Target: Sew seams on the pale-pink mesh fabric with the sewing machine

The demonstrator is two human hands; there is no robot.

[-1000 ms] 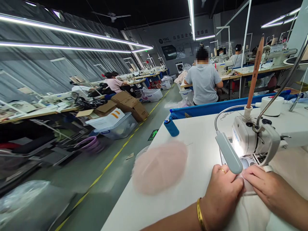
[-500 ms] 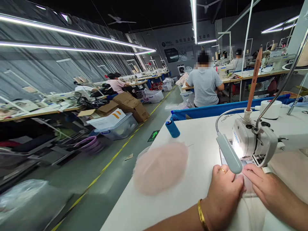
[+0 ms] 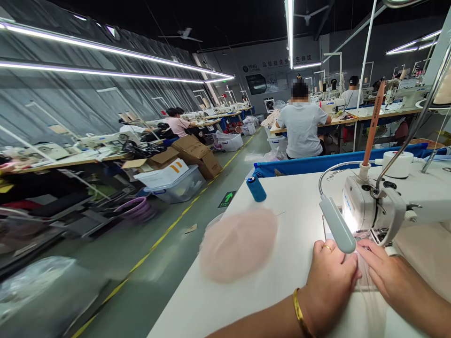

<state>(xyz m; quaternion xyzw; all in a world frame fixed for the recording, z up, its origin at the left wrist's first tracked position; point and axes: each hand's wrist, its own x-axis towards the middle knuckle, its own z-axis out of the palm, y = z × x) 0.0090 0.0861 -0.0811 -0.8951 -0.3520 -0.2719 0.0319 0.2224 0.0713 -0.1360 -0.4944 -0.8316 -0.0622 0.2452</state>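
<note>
At the white sewing machine (image 3: 366, 202), a pale sheer fabric (image 3: 366, 281) runs under the needle area and down toward me. My left hand (image 3: 329, 277), with a ring and a gold bangle, is curled closed on the fabric's left side, thumb toward the middle. Opposite it, my right hand (image 3: 391, 272) has its fingers pressed together on the same fabric, just in front of the presser foot. A grey lamp head (image 3: 337, 224) partly covers the fingertips and the stitching spot. Further left on the table lies a pale pink sheer fabric piece (image 3: 239, 246).
A blue thread cone (image 3: 256, 189) stands on the white tabletop (image 3: 296, 206). A brown pencil (image 3: 374, 122) stands upright on the machine beside a white spool (image 3: 398, 164). Beyond a blue cloth trough (image 3: 317, 159), a person in grey (image 3: 302, 129) sits at another table.
The view has shifted slightly, so the scene sits a little further right. Both hands stay on the fabric at the machine, with barely any movement against it.
</note>
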